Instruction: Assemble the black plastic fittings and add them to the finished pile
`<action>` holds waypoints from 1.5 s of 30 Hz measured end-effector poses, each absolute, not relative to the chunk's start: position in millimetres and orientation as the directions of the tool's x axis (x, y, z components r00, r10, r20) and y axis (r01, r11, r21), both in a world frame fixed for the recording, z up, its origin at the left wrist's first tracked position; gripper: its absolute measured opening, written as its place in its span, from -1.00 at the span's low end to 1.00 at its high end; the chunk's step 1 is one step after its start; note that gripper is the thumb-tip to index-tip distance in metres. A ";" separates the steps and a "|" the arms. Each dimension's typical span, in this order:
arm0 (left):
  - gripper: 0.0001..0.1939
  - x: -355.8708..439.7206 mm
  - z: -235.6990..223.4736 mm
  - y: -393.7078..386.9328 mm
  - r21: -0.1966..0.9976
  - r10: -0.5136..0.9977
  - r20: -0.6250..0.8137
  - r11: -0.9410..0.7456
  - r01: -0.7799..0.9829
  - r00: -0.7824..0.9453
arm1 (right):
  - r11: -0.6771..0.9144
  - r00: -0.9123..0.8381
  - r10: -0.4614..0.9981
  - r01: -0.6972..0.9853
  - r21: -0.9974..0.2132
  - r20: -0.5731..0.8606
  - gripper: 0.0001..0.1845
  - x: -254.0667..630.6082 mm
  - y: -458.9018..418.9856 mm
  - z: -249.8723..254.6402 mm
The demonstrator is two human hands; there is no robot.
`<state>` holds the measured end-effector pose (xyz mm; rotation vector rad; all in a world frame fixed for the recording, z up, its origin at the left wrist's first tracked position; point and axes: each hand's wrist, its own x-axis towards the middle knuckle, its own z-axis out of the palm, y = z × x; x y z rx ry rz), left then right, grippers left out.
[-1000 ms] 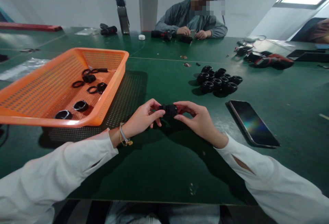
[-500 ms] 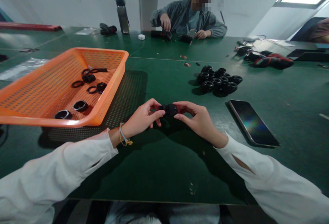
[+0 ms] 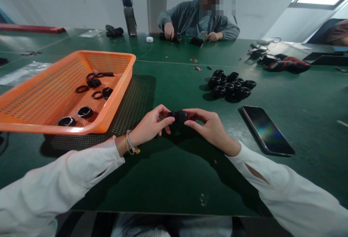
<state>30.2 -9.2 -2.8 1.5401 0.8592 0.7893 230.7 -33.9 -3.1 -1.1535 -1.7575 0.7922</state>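
At frame centre, above the green surface [image 3: 174,179]: small black cylindrical part [image 3: 178,115]. Pinched from both ends by left hand [image 3: 151,125] and right hand [image 3: 210,128], each grip clamped on it.

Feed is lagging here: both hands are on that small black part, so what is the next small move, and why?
Probably a short twist of the right hand against the left hand. Both pinch the black cylindrical part end to end above the green table, and their grip looks suited to turning two pieces together. Whether a seam remains is hidden.
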 end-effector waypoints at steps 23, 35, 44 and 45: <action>-0.72 30.7 -2.5 -10.0 0.995 0.860 0.010 -0.060 0.083 0.510 | 0.410 -0.224 0.909 0.342 -0.846 0.350 -0.68 232.1 -32.3 -4.3; -0.73 30.2 -2.6 -9.2 0.993 0.859 0.025 -0.082 0.089 0.512 | 0.390 -0.217 0.919 0.370 -0.843 0.330 -0.68 231.9 -33.1 -2.1; -0.72 30.6 -3.3 -9.1 0.993 0.855 0.024 -0.082 0.090 0.519 | 0.386 -0.205 0.922 0.397 -0.833 0.329 -0.69 232.1 -32.3 -3.4; -0.72 30.6 -3.1 -9.3 0.992 0.856 0.023 -0.082 0.092 0.517 | 0.384 -0.205 0.923 0.397 -0.834 0.327 -0.69 231.9 -32.5 -3.2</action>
